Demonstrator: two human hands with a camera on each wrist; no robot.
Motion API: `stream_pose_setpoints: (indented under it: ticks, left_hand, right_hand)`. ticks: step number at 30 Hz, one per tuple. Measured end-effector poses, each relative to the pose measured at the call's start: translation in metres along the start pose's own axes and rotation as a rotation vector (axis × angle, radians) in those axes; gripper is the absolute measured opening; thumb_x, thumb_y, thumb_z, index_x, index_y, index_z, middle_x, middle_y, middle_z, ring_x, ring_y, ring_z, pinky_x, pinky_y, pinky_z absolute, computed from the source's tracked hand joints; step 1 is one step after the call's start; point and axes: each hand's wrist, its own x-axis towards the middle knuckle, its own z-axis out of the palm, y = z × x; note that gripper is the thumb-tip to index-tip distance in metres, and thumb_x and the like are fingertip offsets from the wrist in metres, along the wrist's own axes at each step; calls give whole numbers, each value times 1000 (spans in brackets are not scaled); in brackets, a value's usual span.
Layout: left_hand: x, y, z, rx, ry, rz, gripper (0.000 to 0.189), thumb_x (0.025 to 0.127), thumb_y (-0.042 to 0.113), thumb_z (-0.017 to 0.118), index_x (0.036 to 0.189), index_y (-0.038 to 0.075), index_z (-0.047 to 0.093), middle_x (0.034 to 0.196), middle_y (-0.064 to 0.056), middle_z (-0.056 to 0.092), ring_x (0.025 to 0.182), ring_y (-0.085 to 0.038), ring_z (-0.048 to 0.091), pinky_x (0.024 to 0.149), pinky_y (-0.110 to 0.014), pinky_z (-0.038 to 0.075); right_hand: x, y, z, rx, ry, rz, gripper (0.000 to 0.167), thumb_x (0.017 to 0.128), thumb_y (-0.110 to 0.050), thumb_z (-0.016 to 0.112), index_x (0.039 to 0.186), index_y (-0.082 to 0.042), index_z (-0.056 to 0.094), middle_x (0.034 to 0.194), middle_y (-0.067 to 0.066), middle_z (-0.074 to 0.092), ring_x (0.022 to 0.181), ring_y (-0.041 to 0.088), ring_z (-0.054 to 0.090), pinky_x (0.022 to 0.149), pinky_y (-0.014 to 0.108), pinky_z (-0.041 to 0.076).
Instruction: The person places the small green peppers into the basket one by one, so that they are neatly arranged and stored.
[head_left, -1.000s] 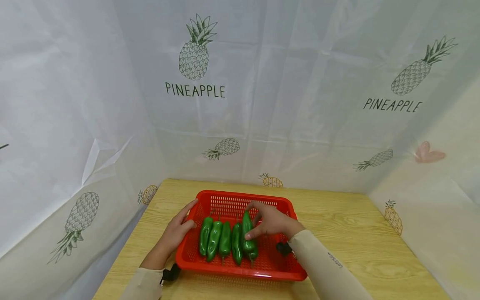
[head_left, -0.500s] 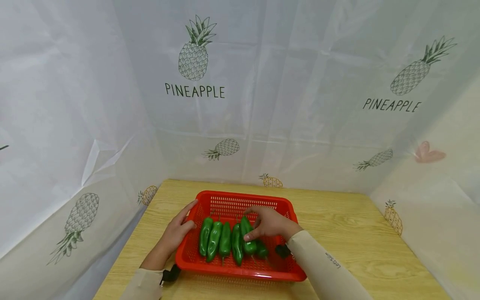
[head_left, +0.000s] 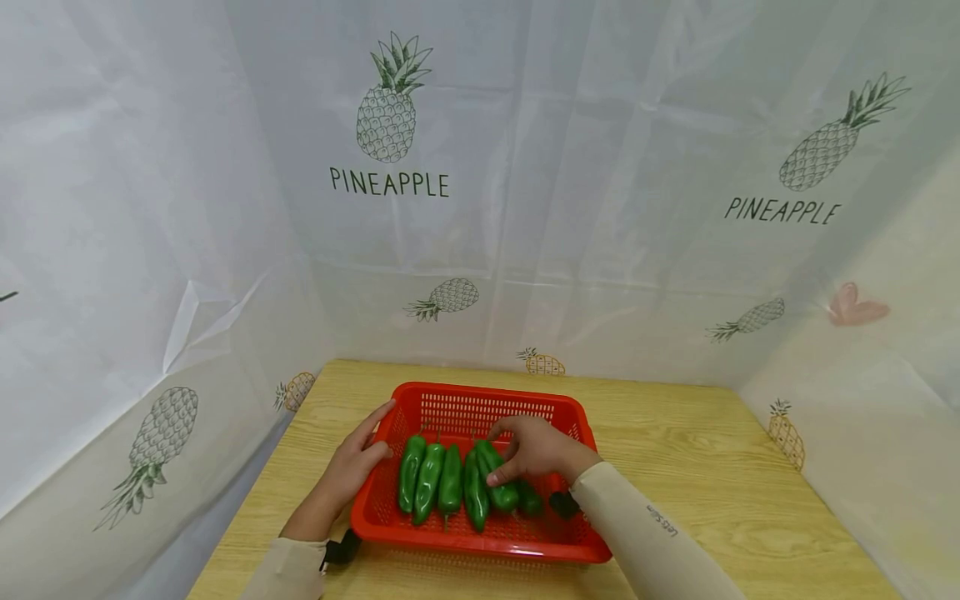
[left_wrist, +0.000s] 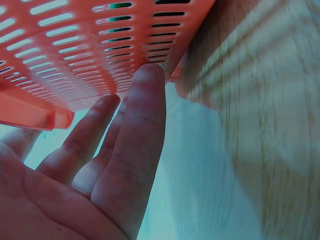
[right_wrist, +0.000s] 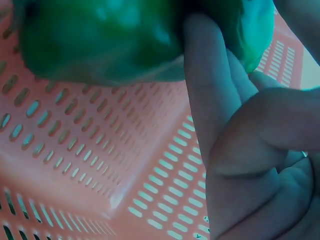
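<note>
A red perforated plastic basket [head_left: 483, 550] stands on the table. Inside, several glossy green chili peppers [head_left: 428, 483] lie side by side, pointing toward the near rim. My right hand [head_left: 542, 450] pinches another green pepper [head_left: 504, 498] at the right end of this row, thumb on its near side. One more pepper [head_left: 530, 500] shows partly from under that hand. In the right wrist view, a fingertip presses against green pepper skin [right_wrist: 100, 45]. My left hand [head_left: 348, 471] rests at the basket's left side. Its straight fingers [left_wrist: 135, 130] touch the slotted outer wall [left_wrist: 80, 45] in the left wrist view.
The light wood-grain table [head_left: 667, 467] extends behind the basket and to both sides. White curtains [head_left: 600, 233] with pineapple prints hang along the back and sides. Dark wrist devices [head_left: 342, 546] sit beside both sleeves.
My right hand has lowered slightly. The pepper it holds has tilted, its upper end swinging left against the row, and the pepper under the hand has shifted right. My left hand stays put.
</note>
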Motion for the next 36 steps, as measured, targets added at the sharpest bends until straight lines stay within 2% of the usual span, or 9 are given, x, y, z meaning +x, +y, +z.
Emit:
stream_pose_setpoints:
  ticks: [5, 9, 15, 25, 32, 36]
  left_hand:
    - [1, -1, 0, -2, 14, -6, 80, 91, 2, 55, 164, 32, 39, 134, -28, 63, 99, -38, 74, 71, -48, 65]
    - [1, -2, 0, -3, 18, -13, 80, 91, 2, 55, 163, 35, 41, 134, -28, 64, 99, -39, 74, 71, -48, 65]
    - [2, -4, 0, -10, 10, -8, 81, 91, 1, 56, 163, 34, 41, 137, -29, 62, 101, -39, 74, 72, -49, 64]
    - [1, -4, 0, -9, 14, -15, 79, 92, 2, 56, 162, 35, 42, 137, -29, 62, 98, -39, 74, 72, -49, 64]
    - [1, -4, -1, -12, 8, -16, 79, 92, 2, 56, 162, 36, 41, 137, -29, 62, 99, -38, 74, 72, -50, 64]
    - [1, -4, -1, -10, 7, -15, 79, 93, 2, 55, 162, 36, 42, 136, -28, 62, 99, -38, 74, 72, -50, 64]
  right_hand:
    - [0, 0, 0, -32, -9, -3, 80, 76, -37, 96, 145, -13, 63, 87, -4, 69, 79, 15, 66, 71, 36, 58]
    - [0, 0, 0, -24, -18, 8, 81, 76, -38, 96, 144, -11, 64, 85, -3, 70, 76, 15, 67, 69, 35, 58]
    - [-1, 1, 2, 9, -25, 31, 78, 76, -35, 96, 142, -9, 63, 77, 0, 71, 68, 17, 71, 67, 35, 58]
    - [-2, -1, 4, -5, -5, 45, 77, 77, -33, 96, 141, -8, 63, 68, 0, 70, 61, 19, 72, 67, 34, 59]
    - [-2, -1, 4, 32, -10, 63, 78, 76, -32, 97, 142, -9, 62, 78, 2, 71, 63, 20, 72, 67, 35, 60]
    - [-3, -1, 4, 39, -18, 75, 77, 74, -28, 98, 139, -8, 63, 78, 2, 71, 65, 19, 72, 67, 35, 60]
